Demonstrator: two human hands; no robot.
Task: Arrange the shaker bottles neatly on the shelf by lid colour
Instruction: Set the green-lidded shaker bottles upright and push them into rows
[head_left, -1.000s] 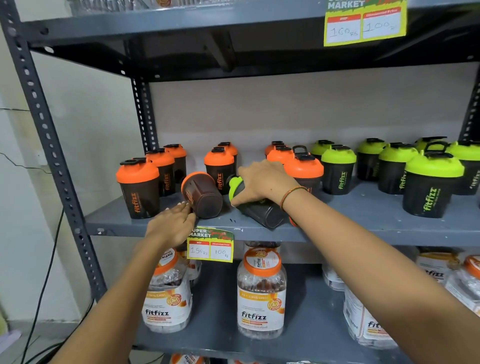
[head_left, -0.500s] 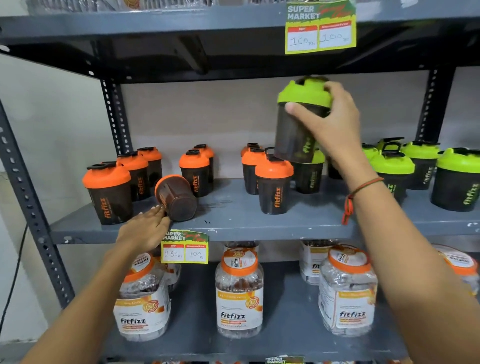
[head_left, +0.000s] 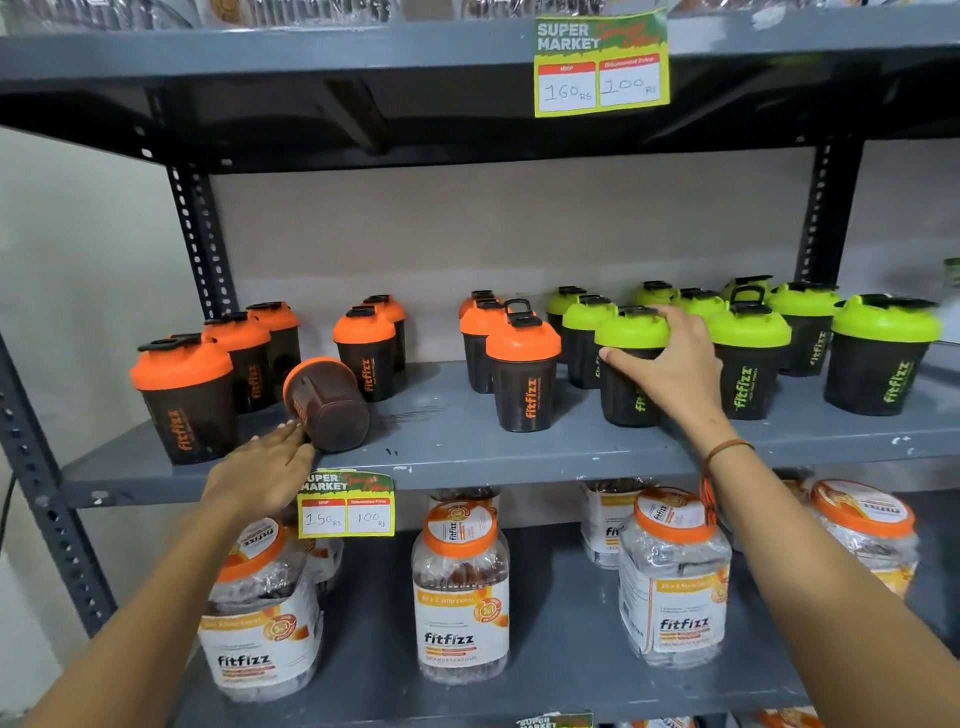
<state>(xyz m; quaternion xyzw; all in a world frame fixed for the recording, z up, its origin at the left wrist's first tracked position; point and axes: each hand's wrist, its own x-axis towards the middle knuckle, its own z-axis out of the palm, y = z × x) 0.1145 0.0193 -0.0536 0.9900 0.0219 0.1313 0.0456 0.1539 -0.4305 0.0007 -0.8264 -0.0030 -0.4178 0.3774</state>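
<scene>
Dark shaker bottles stand on the grey middle shelf (head_left: 467, 447). Several orange-lidded ones (head_left: 522, 364) fill the left and centre, several green-lidded ones (head_left: 883, 353) the right. My right hand (head_left: 670, 364) grips a green-lidded bottle (head_left: 623, 364) standing upright at the left end of the green group, next to an orange-lidded one. One orange-lidded bottle (head_left: 327, 402) lies on its side near the front left. My left hand (head_left: 265, 467) rests flat on the shelf edge, fingertips touching that fallen bottle.
A price tag (head_left: 345, 504) hangs on the shelf's front edge beside my left hand. Clear fitfizz jars (head_left: 460, 592) with orange lids fill the shelf below. Another shelf with a price tag (head_left: 600, 62) runs overhead. A perforated upright (head_left: 200, 234) stands at back left.
My right hand lifted the green-lidded bottle from lying on the shelf, carried it up and right, then set it down upright beside the green group. My left hand stayed by the fallen bottle.
</scene>
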